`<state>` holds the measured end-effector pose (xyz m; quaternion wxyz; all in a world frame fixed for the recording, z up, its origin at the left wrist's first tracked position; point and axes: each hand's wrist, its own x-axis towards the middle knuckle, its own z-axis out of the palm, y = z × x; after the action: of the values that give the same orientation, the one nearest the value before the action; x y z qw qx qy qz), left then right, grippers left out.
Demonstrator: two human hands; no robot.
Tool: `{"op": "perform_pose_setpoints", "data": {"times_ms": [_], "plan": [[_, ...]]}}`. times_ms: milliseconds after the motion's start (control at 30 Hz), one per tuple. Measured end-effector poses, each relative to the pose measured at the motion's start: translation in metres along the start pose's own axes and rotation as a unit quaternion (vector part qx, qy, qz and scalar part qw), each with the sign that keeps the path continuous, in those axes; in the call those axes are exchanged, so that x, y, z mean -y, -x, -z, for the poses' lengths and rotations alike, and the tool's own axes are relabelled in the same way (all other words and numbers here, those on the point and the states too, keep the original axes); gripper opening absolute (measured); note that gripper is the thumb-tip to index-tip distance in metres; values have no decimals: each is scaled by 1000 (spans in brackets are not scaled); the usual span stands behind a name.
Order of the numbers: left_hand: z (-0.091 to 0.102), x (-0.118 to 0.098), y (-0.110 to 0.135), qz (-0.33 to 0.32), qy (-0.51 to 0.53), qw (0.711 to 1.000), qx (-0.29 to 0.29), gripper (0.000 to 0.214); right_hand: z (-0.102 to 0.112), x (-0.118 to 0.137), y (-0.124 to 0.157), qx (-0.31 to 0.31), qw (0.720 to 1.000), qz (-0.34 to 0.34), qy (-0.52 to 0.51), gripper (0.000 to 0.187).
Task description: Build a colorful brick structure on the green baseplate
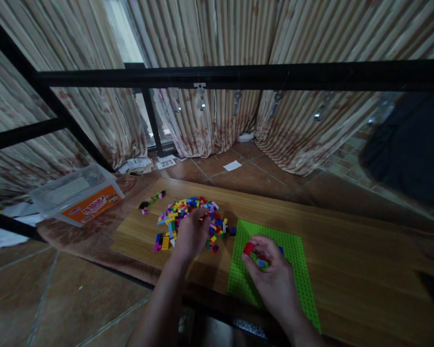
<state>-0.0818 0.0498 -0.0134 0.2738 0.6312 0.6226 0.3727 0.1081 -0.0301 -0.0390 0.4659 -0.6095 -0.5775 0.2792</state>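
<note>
A pile of small coloured building bricks (182,207) is spread on the wooden board. My left hand (193,233) is over the right side of this pile, fingers curled down among the bricks; whatever is between the fingertips is hidden. Over the green studded baseplate (292,241), my right hand (274,267) pinches a red brick (249,248) between thumb and fingers. Under its curved fingers shows a light blue brick (262,263), and a dark blue brick (281,250) peeks out behind the knuckles. The hand partly covers these.
Left of the board (354,246) stands a clear plastic box (77,193) with an orange label. A small assembled strip of bricks (152,199) lies at the board's far left. Behind are a black metal bar (238,77), striped curtains (234,43) and paper (232,166) on the tiled floor.
</note>
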Motion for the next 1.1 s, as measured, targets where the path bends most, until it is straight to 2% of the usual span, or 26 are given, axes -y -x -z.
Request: {"op": "perform_pose_setpoints", "data": {"times_ms": [133,267,400,467,567,667,767,867,1100], "plan": [[17,3,-3,11,-18,1000,-4,31,-5,-3,-5,12,1000,23,8,19],[40,13,-9,51,-60,997,-27,28,-8,-2,-5,14,1000,23,11,18],[47,21,-12,57,-90,994,-28,24,7,-5,-11,-2,1000,2,12,25],[39,19,-11,35,-90,995,-10,24,23,-11,-17,-41,999,-11,21,29],[15,6,-2,-3,-70,997,20,25,52,-27,-28,-103,994,-26,17,32],[-15,-11,16,-31,-19,996,77,25,68,-40,-33,-93,995,-42,5,31],[-44,-24,36,-36,20,990,136,29,66,-43,-31,-39,998,-53,14,28],[-63,-30,51,-24,34,987,158,33,56,-39,-29,12,997,-43,64,30],[-80,-32,54,-1,43,980,195,37,44,-41,-36,35,992,14,118,32]]}}
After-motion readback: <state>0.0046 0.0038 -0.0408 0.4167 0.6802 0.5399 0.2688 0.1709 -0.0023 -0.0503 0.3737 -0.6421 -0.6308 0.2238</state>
